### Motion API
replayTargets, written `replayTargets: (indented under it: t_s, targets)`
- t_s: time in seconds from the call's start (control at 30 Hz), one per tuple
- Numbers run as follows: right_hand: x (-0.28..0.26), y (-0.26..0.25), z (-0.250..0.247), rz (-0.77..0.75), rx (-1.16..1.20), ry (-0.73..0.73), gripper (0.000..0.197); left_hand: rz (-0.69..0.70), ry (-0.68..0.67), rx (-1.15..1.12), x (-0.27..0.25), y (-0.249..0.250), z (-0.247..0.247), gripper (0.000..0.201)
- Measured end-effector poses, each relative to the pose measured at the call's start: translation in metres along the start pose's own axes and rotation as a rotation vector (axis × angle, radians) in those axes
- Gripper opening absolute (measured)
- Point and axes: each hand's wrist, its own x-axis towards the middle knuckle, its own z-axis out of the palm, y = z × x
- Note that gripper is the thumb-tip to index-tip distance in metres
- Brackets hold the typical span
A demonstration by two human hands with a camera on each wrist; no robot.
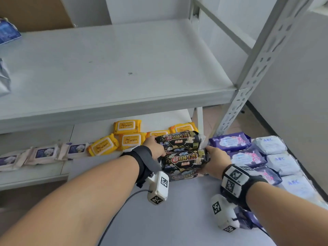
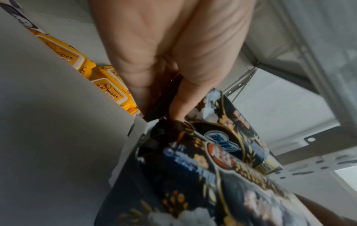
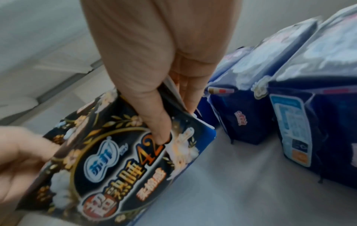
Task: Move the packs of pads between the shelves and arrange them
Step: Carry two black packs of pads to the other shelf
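Black packs (image 1: 182,150): glossy film, gold flowers, stacked blocks on the low grey surface (image 1: 177,219), just right of the yellow wipes (image 1: 131,141).
Left hand (image 1: 154,148): you grip the stack's left end, thumb on top.
Right hand (image 1: 215,163): you pinch the crinkled right end.
Purple packs (image 1: 230,141): soft pillow shapes, near right.
Upper shelf (image 1: 115,68): smooth grey metal.

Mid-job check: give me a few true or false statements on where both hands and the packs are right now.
1. Both hands, left hand and right hand, grip the black floral pad packs. True.
2. The yellow wipes packs lie on the wide grey upper shelf. False: they lie on the lower shelf.
3. The purple pad packs sit to the right of the black packs. True.
4. The right hand is empty. False: its thumb and fingers pinch a black pack's end.
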Motion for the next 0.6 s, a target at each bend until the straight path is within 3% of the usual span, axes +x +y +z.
replayTargets:
  t_s: [0.23,0.4,0.53,0.6]
  targets:
    - [0.012,0.015,0.008,-0.011,-0.057,-0.006,0.059,-0.004,-0.013,0.058,0.016,-0.003,0.024,0.082]
    - [0.014,0.023,0.005,0.009,-0.042,0.003,0.058,0.045,-0.044,0.081,0.017,0.003,0.040,0.048]
    - [0.012,0.025,0.000,-0.014,-0.036,-0.028,0.059,0.076,-0.086,0.145,0.018,0.003,0.048,0.062]
    - [0.011,0.024,-0.003,-0.018,-0.034,-0.035,0.058,0.066,-0.088,0.161,0.018,0.001,0.049,0.051]
